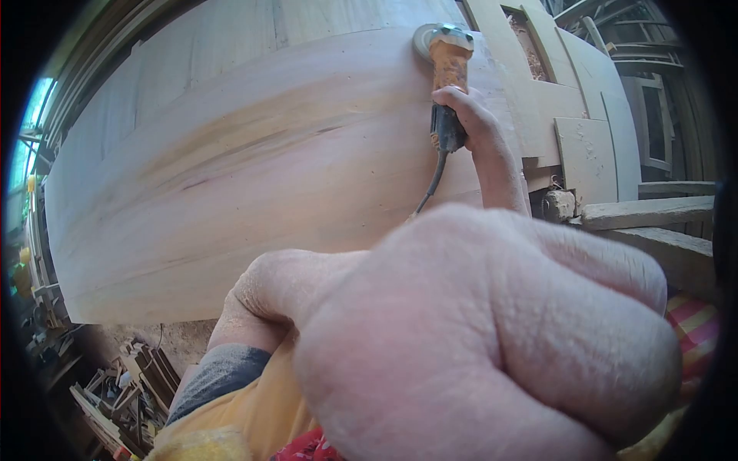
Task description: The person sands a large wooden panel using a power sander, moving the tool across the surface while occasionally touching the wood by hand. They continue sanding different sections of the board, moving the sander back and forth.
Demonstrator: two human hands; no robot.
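Observation:
An angle grinder [448, 65] with an orange body, dark rear end and round disc lies against a broad pale wooden panel [292, 169]. My right hand [469, 111] is wrapped round its body, thumb on the left side, at the panel's upper right. The disc [422, 42] is at the panel surface. A dark cord [437, 180] runs down from the tool and passes out of sight. Very close to the camera, my left hand [484, 338] looks large and blurred, with curled fingers; anything inside it is hidden. Fine dust covers the skin.
A bent leg [292, 280] in dusty grey shorts [223, 376] is beside the panel's lower edge. Scrap wood [127, 392] lies at lower left. Flat boards [588, 157] and thick beams [649, 211] are on the right. Yellow-orange cloth [246, 407] shows at the bottom.

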